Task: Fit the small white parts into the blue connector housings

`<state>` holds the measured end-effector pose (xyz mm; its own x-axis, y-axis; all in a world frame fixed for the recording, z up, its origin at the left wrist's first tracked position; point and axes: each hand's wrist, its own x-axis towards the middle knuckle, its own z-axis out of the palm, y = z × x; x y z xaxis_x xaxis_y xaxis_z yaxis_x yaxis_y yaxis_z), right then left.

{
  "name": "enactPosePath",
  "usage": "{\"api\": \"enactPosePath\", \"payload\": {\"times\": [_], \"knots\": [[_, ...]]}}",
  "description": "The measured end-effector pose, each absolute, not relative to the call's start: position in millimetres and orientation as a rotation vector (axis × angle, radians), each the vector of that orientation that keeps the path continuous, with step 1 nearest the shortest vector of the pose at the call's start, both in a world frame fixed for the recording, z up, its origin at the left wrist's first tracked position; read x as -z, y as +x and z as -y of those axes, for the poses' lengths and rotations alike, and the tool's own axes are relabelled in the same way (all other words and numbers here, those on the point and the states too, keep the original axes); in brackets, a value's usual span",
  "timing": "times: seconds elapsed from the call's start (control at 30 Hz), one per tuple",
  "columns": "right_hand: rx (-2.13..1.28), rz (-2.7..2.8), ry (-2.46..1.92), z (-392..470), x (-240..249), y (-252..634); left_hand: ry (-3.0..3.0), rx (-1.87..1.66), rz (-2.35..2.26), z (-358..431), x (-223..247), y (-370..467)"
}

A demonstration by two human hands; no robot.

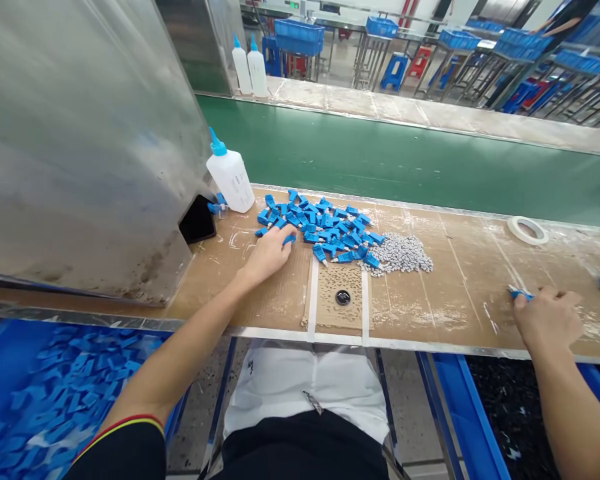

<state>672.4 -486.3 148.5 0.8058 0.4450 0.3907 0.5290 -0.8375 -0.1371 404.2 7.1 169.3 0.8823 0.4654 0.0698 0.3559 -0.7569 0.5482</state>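
Note:
At the left edge of a heap of small blue plastic pieces (330, 227), my left hand (269, 255) is closed with a blue piece (291, 238) at its fingertips. Far to the right, my right hand (550, 320) is low over the cardboard-covered bench. A blue plastic piece with a whitish tip (520, 292) sticks out by its thumb and forefinger, which appear closed on it; the other fingers are loosely spread. Small grey bits (405, 253) lie piled against the heap's right side. In front of the heap is a round black part (343, 297) on a cardboard pad (330, 317).
A white squeeze bottle (233, 180) and a dark phone-like slab (198, 220) stand by a metal housing (80, 147) at left. A tape roll (528, 230) lies right. Below are bins of blue pieces (75, 380) and black parts (505, 413). A green belt (380, 147) runs behind.

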Motion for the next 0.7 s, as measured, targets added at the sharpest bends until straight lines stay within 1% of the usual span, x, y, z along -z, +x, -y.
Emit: {"api": "enactPosePath", "payload": {"times": [0.03, 0.07, 0.1, 0.13, 0.2, 0.27, 0.33, 0.5, 0.6, 0.7], "knots": [[0.620, 0.575, -2.800, 474, -149, 664, 2.361, -0.281, -0.552, -10, -169, 394], [0.642, 0.484, -2.834, 456, -148, 654, 2.189, -0.256, -0.516, -11, -169, 384], [0.547, 0.561, -2.812, 436, -146, 641, 2.015, -0.236, -0.501, -10, -169, 375], [0.371, 0.738, -2.732, 413, -144, 627, 1.856, -0.218, -0.495, -7, -169, 366], [0.035, 1.081, -2.483, 368, -137, 602, 1.601, -0.217, -0.494, 4, -166, 351], [-0.065, 1.253, -2.337, 331, -132, 585, 1.427, -0.238, -0.498, 20, -160, 340], [-0.061, 1.306, -2.302, 307, -128, 580, 1.322, -0.291, -0.515, 36, -150, 332], [-0.053, 1.386, -2.409, 289, -130, 594, 1.137, -0.401, -0.533, 60, -125, 314], [-0.109, 1.494, -2.478, 288, -135, 600, 1.048, -0.453, -0.538, 62, -117, 308], [-0.200, 1.566, -2.556, 289, -143, 601, 1.093, -0.466, -0.531, 62, -114, 305]]}}
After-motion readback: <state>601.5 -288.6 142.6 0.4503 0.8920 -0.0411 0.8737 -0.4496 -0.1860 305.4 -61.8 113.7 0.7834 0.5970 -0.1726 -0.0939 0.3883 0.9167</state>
